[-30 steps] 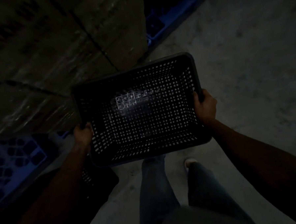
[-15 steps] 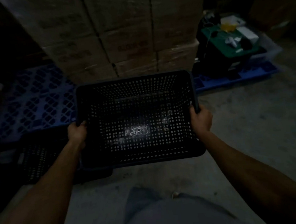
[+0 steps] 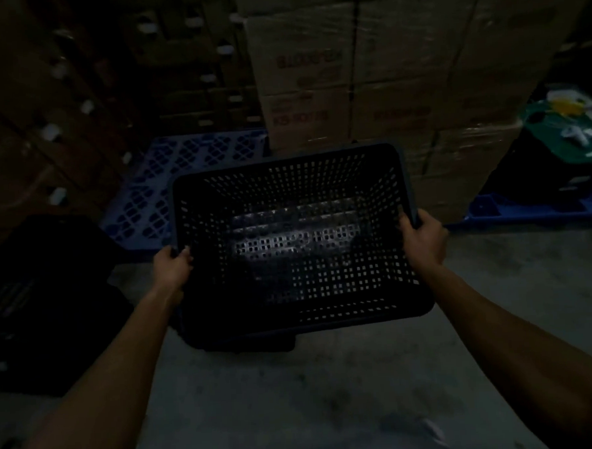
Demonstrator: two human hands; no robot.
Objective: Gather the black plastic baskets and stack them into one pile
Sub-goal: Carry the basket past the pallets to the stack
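Both hands' fingers (image 3: 407, 226) curled over opposite rims of black basket (image 3: 299, 244), seemingly held aloft.

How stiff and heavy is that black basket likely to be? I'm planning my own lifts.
Probably light: the black basket is empty, with perforated walls. Likely fairly rigid, since it holds its shape between the left hand and right hand at opposite rims. The grip looks secure.

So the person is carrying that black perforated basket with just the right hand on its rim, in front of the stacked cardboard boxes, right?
Not quite. The head view shows both hands gripping the black basket: the left hand and the right hand on opposite rims. The cardboard boxes do stand behind it.
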